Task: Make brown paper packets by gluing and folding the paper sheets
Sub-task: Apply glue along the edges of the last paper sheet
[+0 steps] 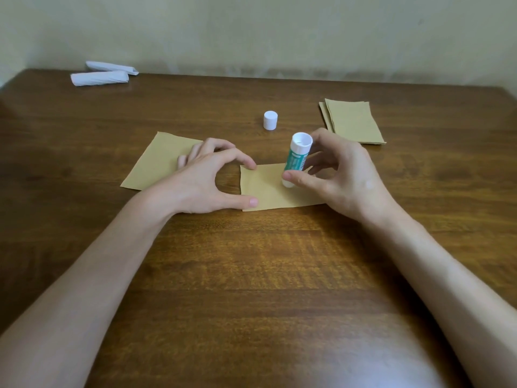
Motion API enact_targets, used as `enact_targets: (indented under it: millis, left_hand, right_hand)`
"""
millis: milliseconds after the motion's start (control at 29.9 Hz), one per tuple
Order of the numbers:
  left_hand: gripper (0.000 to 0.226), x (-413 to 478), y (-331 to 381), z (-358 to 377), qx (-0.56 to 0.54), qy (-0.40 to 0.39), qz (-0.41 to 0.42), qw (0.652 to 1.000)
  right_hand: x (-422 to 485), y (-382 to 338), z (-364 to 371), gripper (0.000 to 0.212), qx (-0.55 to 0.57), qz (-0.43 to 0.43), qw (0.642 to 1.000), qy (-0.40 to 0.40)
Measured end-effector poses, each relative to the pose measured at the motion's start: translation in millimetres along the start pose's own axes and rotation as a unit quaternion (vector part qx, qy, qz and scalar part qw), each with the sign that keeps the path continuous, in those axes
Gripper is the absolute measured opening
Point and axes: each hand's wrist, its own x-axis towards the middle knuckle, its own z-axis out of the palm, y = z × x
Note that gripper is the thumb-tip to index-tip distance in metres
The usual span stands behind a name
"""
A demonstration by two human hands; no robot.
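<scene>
head view, worktop: dark wood-grain worktop [251,275] pushed up against a pale wall [279,32], two bare forearms coming in from the bottom edge
small brown sheet: the small brown sheet [265,193] lies flat mid-worktop, right between the two hands; it looks smaller than the others, so maybe it's folded over, can't really tell from this angle
left hand: left hand [207,177] is spread in a wide C, index tip pressing the sheet's far-left corner, thumb tip pressing the near-left corner, and the other fingers resting on the second sheet
second sheet: second sheet [159,161] lies flat just left of the small one, with its right part tucked under the left hand
right hand: right hand [344,175] is pinching the glue stick between thumb and fingertips, its palm side resting over the right part of the small sheet
glue stick: glue stick [296,161] has a green body and white ends, stands nearly upright with a slight lean, its lower end touching the small sheet and its hollow white end facing up
cap: white cap [270,120] stands by itself beyond the stick, apart from it
stack: stack of brown sheets [355,121] sits far right, edges slightly fanned
white rolls: two white paper rolls [100,77] lie side by side at the far-left corner
</scene>
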Motion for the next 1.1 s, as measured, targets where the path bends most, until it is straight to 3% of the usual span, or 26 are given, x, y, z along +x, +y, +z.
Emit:
enact_targets:
  millis: [401, 835, 1102]
  left_hand:
    - [0.057, 0, 0, -1, -0.002, -0.007, 0.001, 1.000]
    - [0.057, 0, -1, -1, 0.000, -0.008, 0.001, 1.000]
    - [0.057, 0, -1, -1, 0.000, -0.007, 0.002, 1.000]
  right_hand:
    - [5, -2, -3, 0.021, -0.054, -0.017, 0.998, -0.035]
    - [5, -7, 7, 0.041, -0.057, 0.029, 0.997, 0.048]
    - [9, -3, 1, 0.025, -0.057, -0.003, 0.998, -0.030]
